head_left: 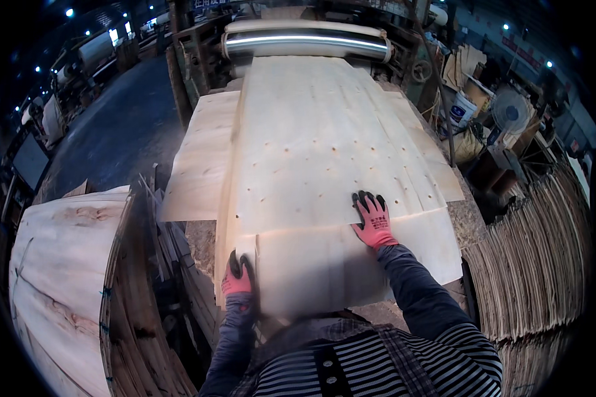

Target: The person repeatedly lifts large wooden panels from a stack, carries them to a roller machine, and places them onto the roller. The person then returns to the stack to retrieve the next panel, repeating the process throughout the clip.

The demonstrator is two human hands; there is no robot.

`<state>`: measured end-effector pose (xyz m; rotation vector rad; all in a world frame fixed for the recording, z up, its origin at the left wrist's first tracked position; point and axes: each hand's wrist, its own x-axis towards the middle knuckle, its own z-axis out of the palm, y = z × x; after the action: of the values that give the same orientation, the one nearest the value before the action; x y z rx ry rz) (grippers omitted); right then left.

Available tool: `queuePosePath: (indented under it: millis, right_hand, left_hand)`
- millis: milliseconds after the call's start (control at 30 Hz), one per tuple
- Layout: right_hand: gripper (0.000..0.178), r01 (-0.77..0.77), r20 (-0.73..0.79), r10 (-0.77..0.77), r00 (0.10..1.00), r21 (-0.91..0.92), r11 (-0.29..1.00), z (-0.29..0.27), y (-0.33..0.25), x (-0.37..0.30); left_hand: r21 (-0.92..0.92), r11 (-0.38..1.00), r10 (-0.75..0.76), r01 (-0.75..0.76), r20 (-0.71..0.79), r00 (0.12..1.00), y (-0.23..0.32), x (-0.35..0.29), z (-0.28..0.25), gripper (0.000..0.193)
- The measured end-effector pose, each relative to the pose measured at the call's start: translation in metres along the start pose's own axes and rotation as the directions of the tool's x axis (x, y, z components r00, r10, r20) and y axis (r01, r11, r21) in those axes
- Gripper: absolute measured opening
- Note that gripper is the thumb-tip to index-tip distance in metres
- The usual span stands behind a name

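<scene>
A pale wood veneer sheet (318, 112) with rows of small dark knots runs from the rollers toward me. Nearer my body lies another plain veneer sheet (304, 258), meeting the knotted sheet along a crosswise edge. My right hand (373, 223), in a pink glove with black fingers, presses flat with spread fingers at that edge. At the left border of the near sheet is my left hand (236, 276), gloved the same way, its thumb and a finger apart. Its remaining fingers are hard to make out.
A machine with a shiny metal roller (308, 44) stands at the far end. Stacked veneer (530, 258) rises at right, and more sheets (66, 264) lie at left. Beyond the right side are a white bucket (462, 109) and a fan (510, 111).
</scene>
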<state>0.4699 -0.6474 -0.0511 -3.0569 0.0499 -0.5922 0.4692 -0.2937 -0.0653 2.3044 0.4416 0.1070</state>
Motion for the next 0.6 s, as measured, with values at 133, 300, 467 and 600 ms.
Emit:
queuePosePath:
  millis: [133, 300, 467, 600]
  right_hand:
    - [0.063, 0.006, -0.015, -0.005, 1.0, 0.046, 0.999, -0.0027, 0.0002, 0.0008]
    - [0.064, 0.011, -0.038, -0.008, 0.999, 0.094, 0.995, -0.0046, 0.0007, 0.0005]
    - [0.065, -0.015, -0.008, 0.016, 1.0, 0.076, 0.997, -0.0043, 0.0012, 0.0008]
    - [0.065, -0.001, -0.025, 0.003, 1.0, 0.094, 0.996, -0.0049, 0.0019, 0.0014]
  left_hand:
    - [0.047, 0.999, -0.028, 0.027, 0.017, 0.999, 0.0071, -0.0014, -0.004, 0.04]
    - [0.016, 1.0, 0.018, -0.019, 0.014, 1.0, 0.0077, 0.0003, -0.0038, 0.04]
    - [0.009, 1.0, 0.011, -0.011, 0.012, 1.0, 0.0031, 0.0024, -0.0015, 0.04]
    - [0.006, 1.0, 0.021, -0.021, -0.009, 1.0, 0.0003, 0.0027, 0.0001, 0.04]
